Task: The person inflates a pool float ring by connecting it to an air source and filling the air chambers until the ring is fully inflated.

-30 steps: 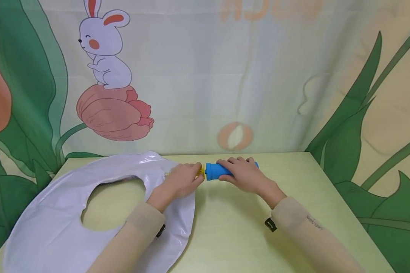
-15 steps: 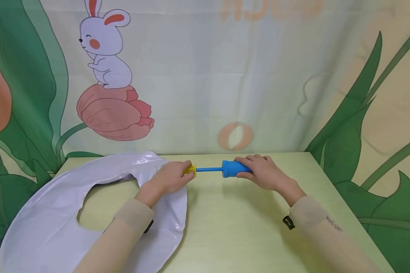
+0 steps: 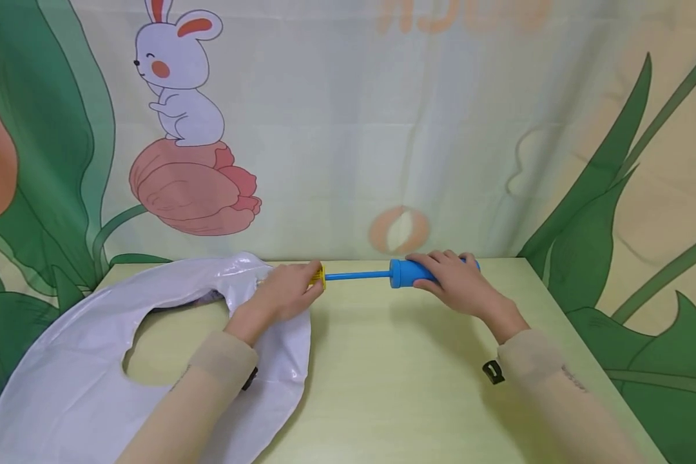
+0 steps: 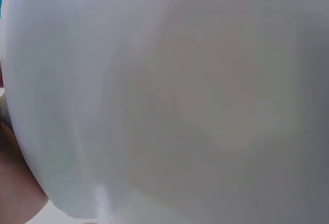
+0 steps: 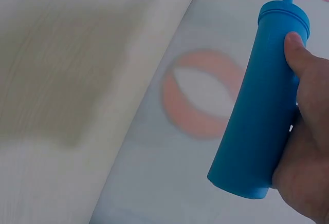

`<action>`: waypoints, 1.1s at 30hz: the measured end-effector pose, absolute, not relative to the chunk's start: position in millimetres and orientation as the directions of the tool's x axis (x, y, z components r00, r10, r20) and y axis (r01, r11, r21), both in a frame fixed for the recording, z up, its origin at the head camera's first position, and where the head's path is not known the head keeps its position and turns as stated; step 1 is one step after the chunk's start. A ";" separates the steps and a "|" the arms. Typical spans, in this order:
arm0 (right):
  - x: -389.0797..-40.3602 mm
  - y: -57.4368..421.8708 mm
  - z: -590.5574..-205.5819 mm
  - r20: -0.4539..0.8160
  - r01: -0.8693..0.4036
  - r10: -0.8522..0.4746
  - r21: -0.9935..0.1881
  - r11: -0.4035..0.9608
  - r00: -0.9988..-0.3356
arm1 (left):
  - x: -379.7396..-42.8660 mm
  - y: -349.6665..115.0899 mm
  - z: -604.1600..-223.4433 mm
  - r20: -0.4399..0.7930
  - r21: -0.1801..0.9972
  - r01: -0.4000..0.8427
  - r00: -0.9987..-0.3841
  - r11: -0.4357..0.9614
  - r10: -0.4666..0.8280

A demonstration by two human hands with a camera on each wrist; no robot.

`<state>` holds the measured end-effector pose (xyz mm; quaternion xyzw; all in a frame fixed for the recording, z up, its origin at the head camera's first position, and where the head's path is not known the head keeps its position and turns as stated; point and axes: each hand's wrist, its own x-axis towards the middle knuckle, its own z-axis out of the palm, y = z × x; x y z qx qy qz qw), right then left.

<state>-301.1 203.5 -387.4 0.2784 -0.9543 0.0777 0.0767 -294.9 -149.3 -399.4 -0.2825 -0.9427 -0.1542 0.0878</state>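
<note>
A printed fabric backdrop (image 3: 470, 129), with a rabbit (image 3: 180, 71) and tulips on it, closes off the far side of a pale yellow-green table (image 3: 406, 393). A lilac-white inflatable ring (image 3: 52, 380) takes up the left part of that table, creased around its hole and running out of view at the near edge; lying there, it probably needs little support. Its skin seems to be what fills the left wrist view.

A hand pump (image 3: 403, 273) spans the gap between the two hands, close to level and off the tabletop, likely so that its stroke has free room. The right hand (image 3: 455, 283) grips the blue barrel (image 5: 252, 100), thumb laid along it near the collar, a hold that seems suited to sliding the barrel lengthwise. The left hand (image 3: 287, 290) is curled around the pump's yellow end (image 3: 319, 277) at the ring's far right edge, presumably to steady the joint against push and pull; whether the tip sits in a valve is hidden. A thin blue rod (image 3: 356, 276) shows between them, drawn well out of the barrel.
</note>
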 end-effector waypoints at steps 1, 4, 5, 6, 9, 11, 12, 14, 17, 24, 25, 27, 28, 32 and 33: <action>-299.4 199.4 -387.9 0.194 -0.549 -0.525 -0.101 0.830 -0.829 | -294.2 -146.6 -399.3 0.250 0.228 0.564 -0.822 0.794 0.512; -294.6 183.3 -390.7 0.205 -0.555 -0.530 -0.089 0.827 -0.823 | -291.3 -137.8 -398.8 0.233 0.209 0.561 -0.824 0.801 0.516; -293.6 177.5 -391.5 0.210 -0.556 -0.531 -0.081 0.827 -0.821 | -290.8 -134.9 -399.3 0.231 0.205 0.556 -0.827 0.805 0.512; -292.3 171.1 -391.9 0.214 -0.557 -0.532 -0.075 0.827 -0.819 | -290.2 -132.1 -399.7 0.232 0.200 0.553 -0.829 0.809 0.510; -288.8 152.6 -392.1 0.217 -0.561 -0.538 -0.055 0.826 -0.814 | -288.2 -123.4 -400.7 0.236 0.193 0.549 -0.831 0.813 0.504; -287.4 142.1 -391.8 0.209 -0.566 -0.546 -0.050 0.823 -0.812 | -287.4 -118.5 -401.6 0.242 0.182 0.552 -0.827 0.814 0.507; -286.4 138.0 -391.6 0.202 -0.567 -0.548 -0.053 0.822 -0.812 | -287.0 -116.3 -401.7 0.242 0.178 0.557 -0.824 0.811 0.513; -284.4 132.8 -390.8 0.189 -0.571 -0.551 -0.067 0.818 -0.812 | -286.9 -113.8 -401.5 0.232 0.183 0.567 -0.818 0.803 0.526; -283.7 134.8 -391.3 0.178 -0.571 -0.551 -0.085 0.817 -0.815 | -288.5 -116.6 -400.5 0.213 0.221 0.568 -0.822 0.793 0.529; -288.2 170.0 -394.4 0.157 -0.576 -0.558 -0.120 0.809 -0.815 | -294.0 -144.0 -401.4 0.188 0.297 0.565 -0.825 0.770 0.534; -289.3 176.2 -394.2 0.153 -0.573 -0.555 -0.124 0.810 -0.818 | -294.8 -147.6 -401.4 0.191 0.296 0.569 -0.822 0.767 0.536; -290.7 188.5 -392.9 0.145 -0.560 -0.543 -0.135 0.817 -0.827 | -296.4 -153.7 -401.4 0.202 0.293 0.574 -0.819 0.764 0.538; -291.2 194.1 -392.3 0.143 -0.554 -0.537 -0.140 0.821 -0.831 | -296.9 -155.8 -401.4 0.206 0.290 0.574 -0.819 0.766 0.536; -292.9 210.8 -391.0 0.133 -0.526 -0.510 -0.145 0.838 -0.850 | -298.5 -160.1 -403.2 0.223 0.270 0.576 -0.817 0.772 0.531; -293.1 212.8 -391.2 0.132 -0.522 -0.506 -0.143 0.841 -0.852 | -298.6 -159.9 -404.1 0.231 0.259 0.581 -0.813 0.771 0.535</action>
